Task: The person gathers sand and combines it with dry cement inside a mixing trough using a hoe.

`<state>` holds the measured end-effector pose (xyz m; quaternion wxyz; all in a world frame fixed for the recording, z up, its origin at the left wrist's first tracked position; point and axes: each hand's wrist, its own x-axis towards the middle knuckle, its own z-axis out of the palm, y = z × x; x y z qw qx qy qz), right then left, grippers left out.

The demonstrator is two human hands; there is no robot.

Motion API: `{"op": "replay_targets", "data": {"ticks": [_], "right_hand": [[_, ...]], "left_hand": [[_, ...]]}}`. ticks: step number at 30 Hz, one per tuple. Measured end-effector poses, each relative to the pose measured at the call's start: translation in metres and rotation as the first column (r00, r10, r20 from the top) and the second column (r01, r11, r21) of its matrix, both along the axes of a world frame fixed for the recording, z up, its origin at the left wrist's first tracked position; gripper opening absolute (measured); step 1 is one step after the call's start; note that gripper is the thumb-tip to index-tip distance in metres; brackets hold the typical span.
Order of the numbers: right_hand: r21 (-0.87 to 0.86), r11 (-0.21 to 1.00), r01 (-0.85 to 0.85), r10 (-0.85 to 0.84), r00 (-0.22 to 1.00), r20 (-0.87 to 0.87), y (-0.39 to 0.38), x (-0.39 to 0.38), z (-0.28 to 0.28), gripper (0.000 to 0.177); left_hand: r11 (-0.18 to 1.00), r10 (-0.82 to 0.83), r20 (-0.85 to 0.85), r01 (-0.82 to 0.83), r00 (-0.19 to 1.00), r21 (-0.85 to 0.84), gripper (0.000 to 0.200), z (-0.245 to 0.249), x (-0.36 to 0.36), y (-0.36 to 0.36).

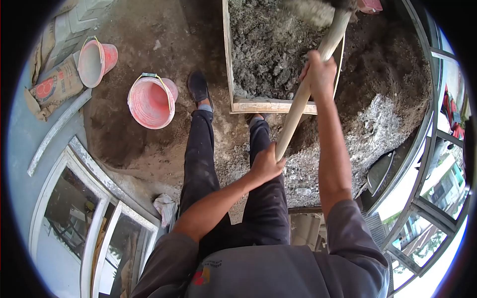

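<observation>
Round wooden handle (298,111), left hand (266,165), right hand (320,74) wrapped, perhaps clumpy mortar (263,54)

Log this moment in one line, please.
left hand: grips handle end | right hand: handle, higher | tool head: at grey mix in wooden frame

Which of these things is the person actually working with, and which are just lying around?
In use: left hand and right hand, both gripping the wooden handle; grey mix; wooden frame.
Lying about: pink bucket by the sack; pink bucket by the foot; sack; rag.
</observation>
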<state>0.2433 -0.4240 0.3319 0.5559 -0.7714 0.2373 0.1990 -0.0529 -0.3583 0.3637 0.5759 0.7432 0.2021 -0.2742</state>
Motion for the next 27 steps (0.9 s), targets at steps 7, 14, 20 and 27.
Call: {"op": "replay_targets", "data": {"ticks": [7, 14, 20, 27], "right_hand": [[-0.121, 0.974, -0.194, 0.173, 0.971, -0.163, -0.016, 0.077, -0.114, 0.038], [-0.025, 0.949, -0.315, 0.243, 0.779, -0.578, -0.025, -0.021, -0.162, 0.029], [0.050, 0.957, -0.284, 0.239, 0.685, -0.688, -0.014, -0.021, -0.150, 0.020], [0.127, 0.981, -0.149, 0.193, 0.628, -0.753, -0.015, -0.011, -0.125, 0.015]], "left_hand": [[0.990, 0.086, -0.182, -0.105, 0.980, -0.099, 0.037, -0.008, 0.098, -0.027], [0.892, 0.225, -0.578, -0.404, 0.784, -0.201, 0.030, 0.041, 0.065, -0.048], [0.868, 0.250, -0.602, -0.451, 0.758, -0.208, 0.036, 0.082, 0.089, -0.033], [0.854, 0.252, -0.549, -0.450, 0.797, -0.261, 0.035, 0.104, 0.129, -0.018]]}}
